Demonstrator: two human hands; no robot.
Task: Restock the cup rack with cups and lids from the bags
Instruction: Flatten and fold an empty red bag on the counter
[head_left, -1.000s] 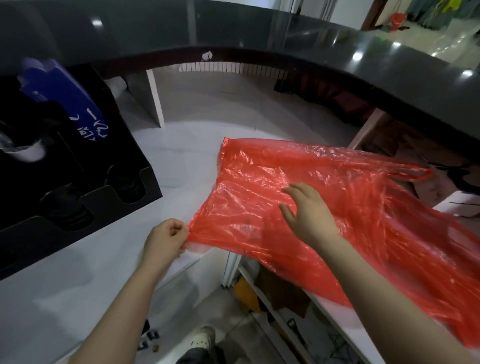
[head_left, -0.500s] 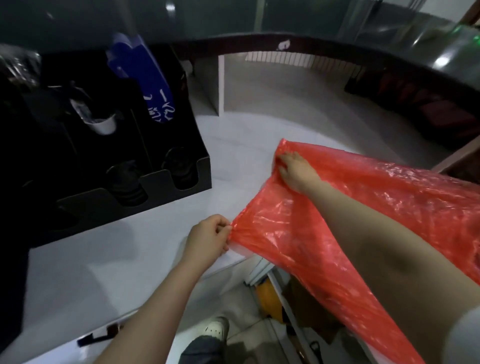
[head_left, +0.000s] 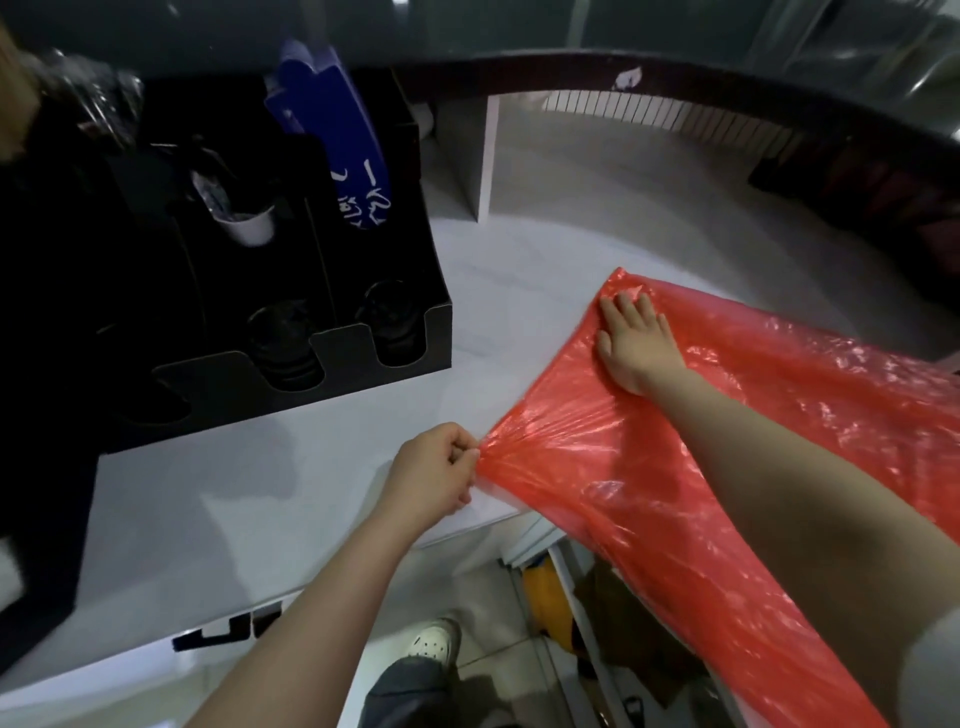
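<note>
Red and crinkly, a thin plastic bag lies flat on the right side of the pale grey counter. It is shiny and see-through, and it looks flat, with nothing bulging inside. Its near part hangs off the counter edge, and its right end is cut off by the picture.

The left hand pinches the near left corner of the bag, with its fingers curled tight on the bunched plastic. The right hand lies on the far left corner of the bag with its fingers straight and spread, pressing it onto the counter.

On the left, further back, stands the black cup rack. It is a box with upright walls that split it into slots, and its low front wall has round scoops cut in it. Two slots at the front hold stacks of dark round lids. They are hard to make out in the dark. Higher up in one slot sits a white cup with something dark and blurry in it. A blue sleeve with white writing sticks up from the far right slot. The left part of the rack is too dark to see into.

Under the counter a white shoe and a grey trouser leg show on the floor, next to some yellow and brown things that are too blurry to name.
</note>
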